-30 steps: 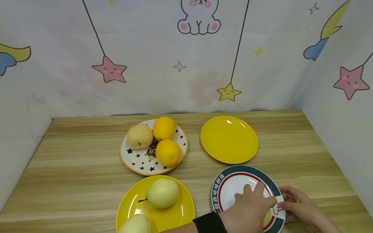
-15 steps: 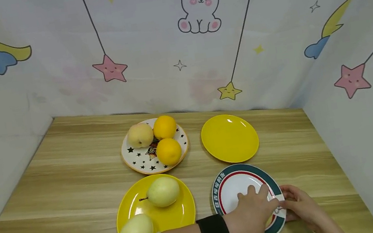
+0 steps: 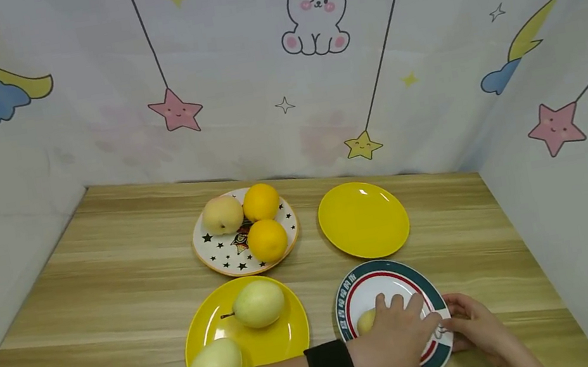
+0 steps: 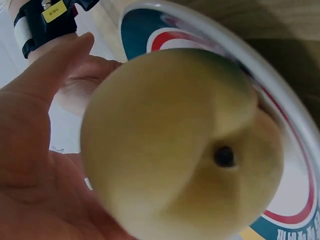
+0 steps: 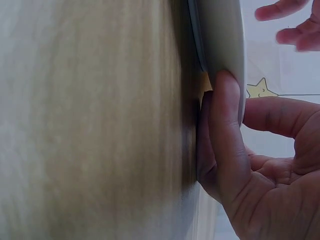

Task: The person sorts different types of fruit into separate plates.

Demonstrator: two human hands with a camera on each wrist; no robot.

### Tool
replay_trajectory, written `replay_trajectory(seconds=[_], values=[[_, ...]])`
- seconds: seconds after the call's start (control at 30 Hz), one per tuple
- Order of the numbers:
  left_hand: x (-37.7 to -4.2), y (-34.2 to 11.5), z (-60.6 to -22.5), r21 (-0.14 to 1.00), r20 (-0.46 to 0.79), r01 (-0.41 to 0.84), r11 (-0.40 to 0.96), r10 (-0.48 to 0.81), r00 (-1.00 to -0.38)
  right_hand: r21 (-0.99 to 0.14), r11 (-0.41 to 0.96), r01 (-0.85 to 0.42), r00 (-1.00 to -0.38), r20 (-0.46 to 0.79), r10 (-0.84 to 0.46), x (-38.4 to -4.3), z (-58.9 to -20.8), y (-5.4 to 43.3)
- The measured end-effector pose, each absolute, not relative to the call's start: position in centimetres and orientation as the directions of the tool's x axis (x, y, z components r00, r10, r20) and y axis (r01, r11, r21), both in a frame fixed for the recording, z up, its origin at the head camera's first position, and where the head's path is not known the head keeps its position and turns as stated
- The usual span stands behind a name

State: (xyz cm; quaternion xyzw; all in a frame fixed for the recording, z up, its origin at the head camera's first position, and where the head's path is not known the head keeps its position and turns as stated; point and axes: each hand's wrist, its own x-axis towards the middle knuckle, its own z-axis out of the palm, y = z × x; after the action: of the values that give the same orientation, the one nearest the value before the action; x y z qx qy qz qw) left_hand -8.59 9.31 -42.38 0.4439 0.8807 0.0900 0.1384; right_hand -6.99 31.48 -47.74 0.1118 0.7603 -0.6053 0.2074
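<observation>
My left hand point(image 3: 393, 334) lies over a white plate with a dark green and red rim point(image 3: 379, 269), fingers spread. A pale yellow peach point(image 3: 366, 322) shows on the plate beside the back of that hand. In the left wrist view the peach point(image 4: 175, 140) fills the middle, with the thumb and palm of the left hand point(image 4: 30, 140) beside it. My right hand point(image 3: 481, 330) pinches the plate's right edge. In the right wrist view, the right hand point(image 5: 270, 160) has its thumb and fingers on either side of the plate's rim point(image 5: 225, 45).
Left of the plate, a yellow plate point(image 3: 216, 311) bears two pears point(image 3: 258, 303). Behind it, a star-patterned plate point(image 3: 219, 256) carries a peach point(image 3: 222, 214) and two oranges point(image 3: 268, 240). Another yellow plate point(image 3: 363, 220) stands at the back right. Printed cloth walls point(image 3: 264, 143) enclose the wooden table point(image 3: 86, 293).
Fruit showed between the left thumb and fingers before; now the peach shows at that hand's left side. The left hand has shifted slightly. The right hand stays at the plate's edge.
</observation>
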Motion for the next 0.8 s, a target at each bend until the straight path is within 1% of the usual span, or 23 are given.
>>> replay_trajectory(seconds=[0.2,0.27,0.43,0.57,0.63,0.8], values=[[-8.2,9.5,-42.0,0.262,-0.094,0.756,0.600,0.795,-0.599,-0.875,0.245,0.417,-0.888,-0.450,-0.096,-7.0,-47.6,31.6],[-8.2,9.5,-41.8,0.260,-0.088,0.755,0.602,0.793,-0.603,-0.868,0.253,0.428,-0.883,-0.461,-0.087,-7.1,-47.6,31.6],[-8.6,9.5,-41.3,0.298,-0.123,0.742,0.600,0.795,-0.594,-0.852,0.263,0.453,-0.872,-0.485,-0.067,-7.3,-47.5,31.7],[-8.8,9.2,-40.9,0.339,-0.145,0.736,0.587,0.805,-0.575,-0.855,0.259,0.449,-0.871,-0.483,-0.085,-7.2,-47.5,31.8],[-8.9,9.0,-40.8,0.340,-0.150,0.738,0.582,0.809,-0.569,-0.854,0.260,0.451,-0.870,-0.486,-0.086,-7.2,-47.5,31.8],[-9.2,8.6,-40.4,0.324,-0.174,0.727,0.605,0.794,-0.583,-0.849,0.265,0.457,-0.868,-0.491,-0.076,-7.2,-47.4,31.7]])
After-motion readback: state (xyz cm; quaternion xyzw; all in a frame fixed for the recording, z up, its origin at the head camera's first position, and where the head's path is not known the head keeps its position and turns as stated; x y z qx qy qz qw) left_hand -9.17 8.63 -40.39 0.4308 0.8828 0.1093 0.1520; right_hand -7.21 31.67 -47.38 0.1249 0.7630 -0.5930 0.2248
